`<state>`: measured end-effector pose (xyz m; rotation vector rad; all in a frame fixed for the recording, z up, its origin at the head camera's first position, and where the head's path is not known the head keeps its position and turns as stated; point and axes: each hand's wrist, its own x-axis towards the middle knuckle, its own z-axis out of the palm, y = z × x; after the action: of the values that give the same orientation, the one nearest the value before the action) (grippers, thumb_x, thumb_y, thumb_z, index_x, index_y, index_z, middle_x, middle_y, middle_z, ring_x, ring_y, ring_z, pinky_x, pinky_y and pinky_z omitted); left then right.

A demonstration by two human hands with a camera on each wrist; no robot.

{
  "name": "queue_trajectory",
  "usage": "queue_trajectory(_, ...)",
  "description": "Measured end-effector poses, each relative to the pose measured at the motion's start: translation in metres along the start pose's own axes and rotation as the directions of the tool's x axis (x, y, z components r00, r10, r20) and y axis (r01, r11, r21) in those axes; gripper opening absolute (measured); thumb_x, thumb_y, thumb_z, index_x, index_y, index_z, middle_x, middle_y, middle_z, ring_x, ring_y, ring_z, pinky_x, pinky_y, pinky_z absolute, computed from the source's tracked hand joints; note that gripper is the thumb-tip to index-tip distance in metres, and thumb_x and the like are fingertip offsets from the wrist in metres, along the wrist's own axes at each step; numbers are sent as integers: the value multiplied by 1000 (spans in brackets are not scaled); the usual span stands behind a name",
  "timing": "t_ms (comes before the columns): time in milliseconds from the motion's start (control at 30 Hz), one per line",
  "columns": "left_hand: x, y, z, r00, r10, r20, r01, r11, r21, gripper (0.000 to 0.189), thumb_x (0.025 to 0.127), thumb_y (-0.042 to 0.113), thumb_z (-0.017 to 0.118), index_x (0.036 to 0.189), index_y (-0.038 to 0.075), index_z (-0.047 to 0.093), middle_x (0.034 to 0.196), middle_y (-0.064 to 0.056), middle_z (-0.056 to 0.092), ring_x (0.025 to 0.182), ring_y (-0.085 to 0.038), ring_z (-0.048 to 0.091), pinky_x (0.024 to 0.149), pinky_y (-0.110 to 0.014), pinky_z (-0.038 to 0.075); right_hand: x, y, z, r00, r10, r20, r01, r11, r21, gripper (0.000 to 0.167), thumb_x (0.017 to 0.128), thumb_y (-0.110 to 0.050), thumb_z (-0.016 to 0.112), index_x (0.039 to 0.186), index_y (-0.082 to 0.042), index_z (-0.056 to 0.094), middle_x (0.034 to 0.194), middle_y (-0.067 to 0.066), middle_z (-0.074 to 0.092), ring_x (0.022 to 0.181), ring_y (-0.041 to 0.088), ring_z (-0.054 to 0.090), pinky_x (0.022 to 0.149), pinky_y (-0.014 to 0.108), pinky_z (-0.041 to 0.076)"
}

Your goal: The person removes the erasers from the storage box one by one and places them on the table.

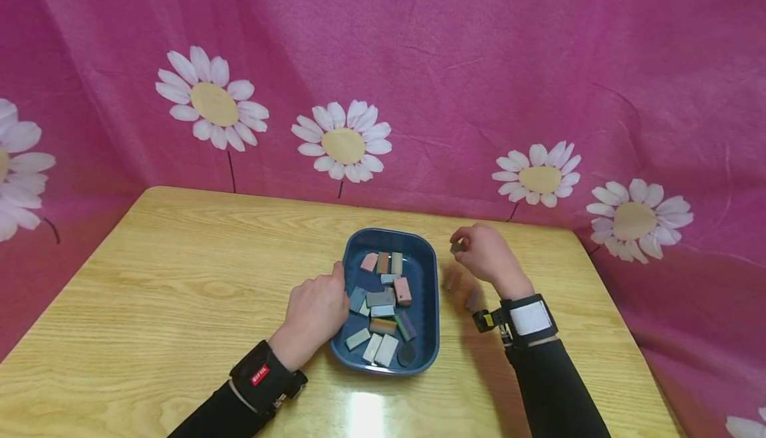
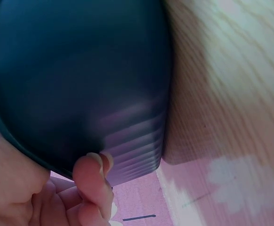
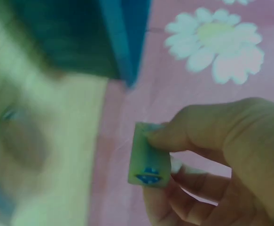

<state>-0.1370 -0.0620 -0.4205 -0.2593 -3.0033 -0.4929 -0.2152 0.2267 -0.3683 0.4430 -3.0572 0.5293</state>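
My left hand (image 1: 317, 308) grips the left rim of a dark blue plastic tray (image 1: 435, 318). In the left wrist view its fingers (image 2: 90, 181) curl against the tray's ribbed outer side (image 2: 137, 146). My right hand (image 1: 487, 258) is just beyond the tray's right side, raised near its far corner. Between thumb and fingers it pinches a small greenish eraser (image 3: 148, 153) with a blue printed mark on one end. Inside the tray lie several rectangular erasers, among them a pink one (image 1: 403, 291), a white one (image 1: 386, 350) and a dark round piece (image 1: 406, 355).
Two small blurred pieces, one reddish (image 1: 453, 280) and one purplish-grey (image 1: 473, 300), lie on the wooden table (image 1: 179, 278) beside the tray, near my right wrist. A pink cloth (image 1: 431, 92) with white daisies hangs behind the table's back edge.
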Motion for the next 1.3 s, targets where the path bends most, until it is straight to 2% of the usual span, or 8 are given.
queue_trajectory(133,-1,1,0,1000,4,4,-4,1000,-1,50,89,15,63,134,-6,54,58,-3,52,44,-15,47,40,-29,36,-6,18,13,998,69,3,-69,998,-12,23,81,-7,67,103,-1,72,87,11,66,81,25,59,76,44,48)
queue_trajectory(300,-1,1,1,1000,12,-2,-12,1000,7,51,89,17,64,133,-5,54,59,-3,53,44,-15,47,40,-28,36,-10,33,28,989,144,40,-145,989,7,23,86,-15,70,105,-2,71,89,11,67,79,25,59,71,41,49)
queue_trajectory(533,-1,1,1,1000,-1,9,1,1000,3,52,89,17,64,134,-5,54,59,-3,52,44,-15,47,40,-28,36,-8,43,41,983,166,72,-166,986,-10,23,81,0,63,102,-3,71,89,12,66,78,25,59,67,37,49)
queue_trajectory(833,-1,0,1,1000,1,10,-1,1000,6,52,89,18,65,135,-5,53,57,-2,50,44,-15,46,40,-28,35,-11,44,46,977,191,99,-193,981,11,22,82,2,63,103,-2,68,89,12,63,75,24,57,63,34,49)
queue_trajectory(933,-1,0,1,1000,-5,14,5,1000,9,52,90,18,65,135,-5,53,58,-2,51,44,-15,46,41,-28,36,-12,41,44,980,176,88,-177,984,-5,23,81,2,63,104,-2,69,90,13,64,76,24,58,66,36,50)
queue_trajectory(1067,-2,0,1,1000,-8,13,8,1000,11,52,90,18,65,135,-5,53,57,-2,50,44,-15,46,40,-28,35,-13,31,36,991,128,40,-127,992,-26,26,82,-2,65,108,-1,69,98,17,66,87,30,61,76,45,50)
queue_trajectory(1167,-2,0,0,1000,-5,7,5,1000,12,52,89,18,65,135,-5,53,58,-2,50,44,-14,46,40,-28,35,-13,17,27,995,99,2,-99,995,-25,29,83,-6,68,111,-1,69,105,19,65,92,32,61,80,48,49)
queue_trajectory(1300,-2,0,-1,1000,-6,8,6,1000,14,53,90,19,65,135,-5,53,58,-2,50,44,-14,46,41,-28,35,-13,-7,15,998,65,-15,-66,997,-26,32,82,-8,72,114,-3,68,106,16,64,89,29,59,81,48,49)
